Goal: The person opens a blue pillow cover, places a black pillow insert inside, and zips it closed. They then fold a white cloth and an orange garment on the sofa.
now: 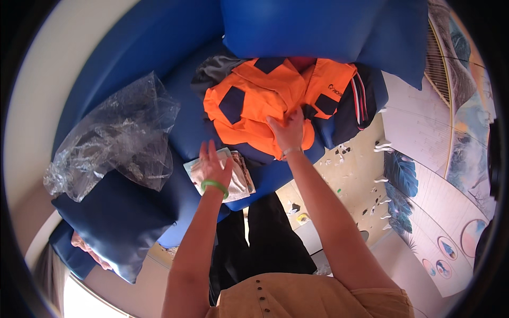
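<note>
My right hand (289, 132) lies on an orange jacket (260, 98) with dark blue patches, thumb spread away from the fingers. The jacket is crumpled on top of a heap of clothes on the blue sofa seat. To its left, my left hand (213, 165), with a green bangle at the wrist, is open over a small stack of folded pale cloth (238, 183). Its fingers are spread, and whether they touch the cloth I cannot tell. Dark clothing with red and white stripes (362, 100) shows at the heap's right, and a grey garment (214, 74) at its left.
A crumpled clear plastic bag (127, 132) lies on the sofa at left, above a dark blue cushion (114, 220). A large blue cushion (318, 29) stands behind the clothes. Scraps litter the floor (350, 175) at right, beside a decorated wall panel (450, 212).
</note>
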The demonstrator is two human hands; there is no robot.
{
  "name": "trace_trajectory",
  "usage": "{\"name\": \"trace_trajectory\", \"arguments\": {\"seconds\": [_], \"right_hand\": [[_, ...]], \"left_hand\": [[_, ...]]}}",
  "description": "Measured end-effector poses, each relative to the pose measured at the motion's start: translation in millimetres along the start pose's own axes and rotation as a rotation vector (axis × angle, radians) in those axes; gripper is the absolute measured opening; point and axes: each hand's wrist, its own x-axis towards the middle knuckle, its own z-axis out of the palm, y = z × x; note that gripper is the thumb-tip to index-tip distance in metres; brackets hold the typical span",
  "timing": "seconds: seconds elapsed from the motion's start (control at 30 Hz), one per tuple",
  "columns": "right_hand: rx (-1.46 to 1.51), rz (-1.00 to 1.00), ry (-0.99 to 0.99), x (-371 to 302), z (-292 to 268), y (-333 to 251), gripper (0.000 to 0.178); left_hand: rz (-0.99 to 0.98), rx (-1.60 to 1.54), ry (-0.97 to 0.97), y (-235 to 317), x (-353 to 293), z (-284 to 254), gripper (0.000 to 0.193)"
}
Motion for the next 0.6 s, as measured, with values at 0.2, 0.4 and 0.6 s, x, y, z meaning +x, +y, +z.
{"name": "trace_trajectory", "arguments": {"seconds": [0.2, 0.4, 0.6], "right_hand": [[0.677, 0.382, -0.673, 30.4, -54.9, -50.6, 0.029], [0.635, 0.046, -0.722, 2.2, -132.6, -89.4, 0.074], [0.517, -0.085, -0.351, -30.6, -211.4, -177.8, 0.067]], "left_hand": [[-0.223, -0.583, 0.153, 39.4, 100.0, 26.2, 0.081], [-0.106, -1.241, -0.383, 96.2, 42.7, -40.7, 0.023], [0.347, -1.024, -0.541, 221.6, -34.5, -185.1, 0.021]]}}
